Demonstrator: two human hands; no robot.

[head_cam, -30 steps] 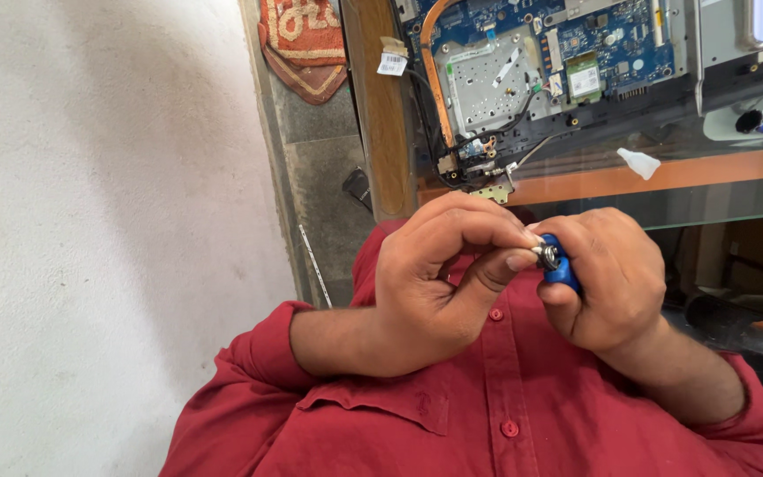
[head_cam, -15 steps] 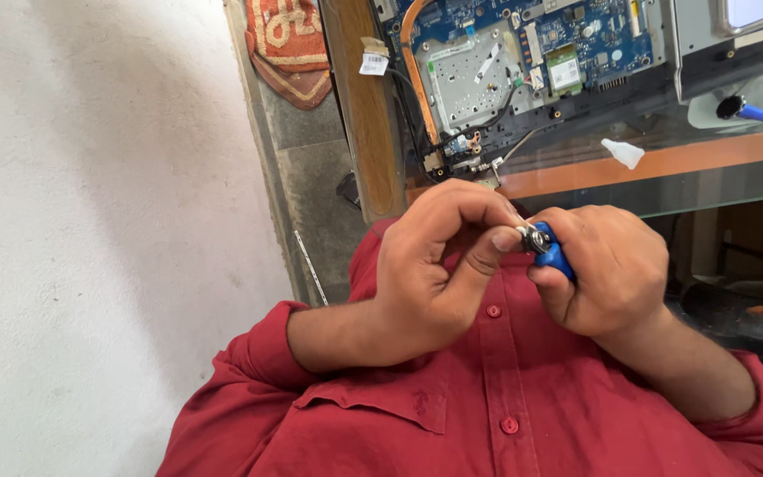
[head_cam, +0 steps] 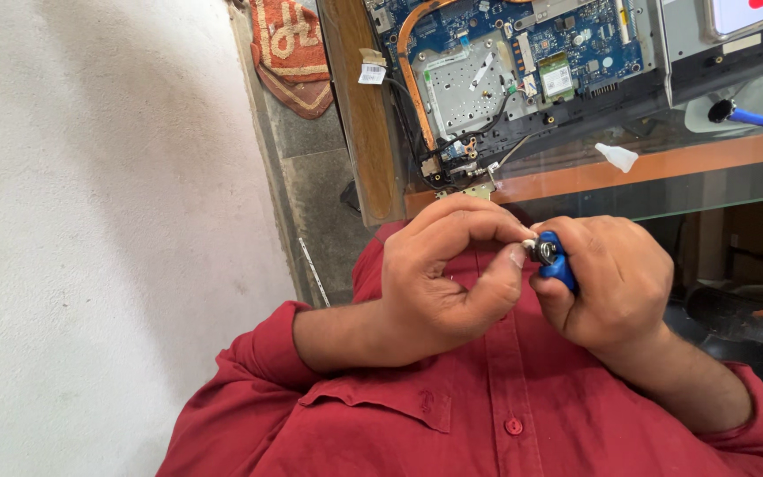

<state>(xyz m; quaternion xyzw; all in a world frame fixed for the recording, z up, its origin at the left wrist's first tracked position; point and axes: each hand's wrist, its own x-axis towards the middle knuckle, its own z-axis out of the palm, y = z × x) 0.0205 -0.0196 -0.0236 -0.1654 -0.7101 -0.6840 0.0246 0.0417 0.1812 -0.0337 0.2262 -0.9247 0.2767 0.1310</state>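
A glass counter (head_cam: 664,190) with an orange edge stands by a white wall (head_cam: 90,221). On it: one opened laptop (head_cam: 523,79), one brush (head_cam: 757,117). My right hand (head_cam: 615,287) grips one blue tool (head_cam: 558,261) at my chest; my left hand (head_cam: 443,274) pinches its metal tip.

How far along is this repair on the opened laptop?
Done: the opened laptop's blue circuit board lies bare on the glass-topped counter. In hand: the left hand and right hand pinch a small blue-handled metal-tipped tool. Left: the laptop has no cover on.
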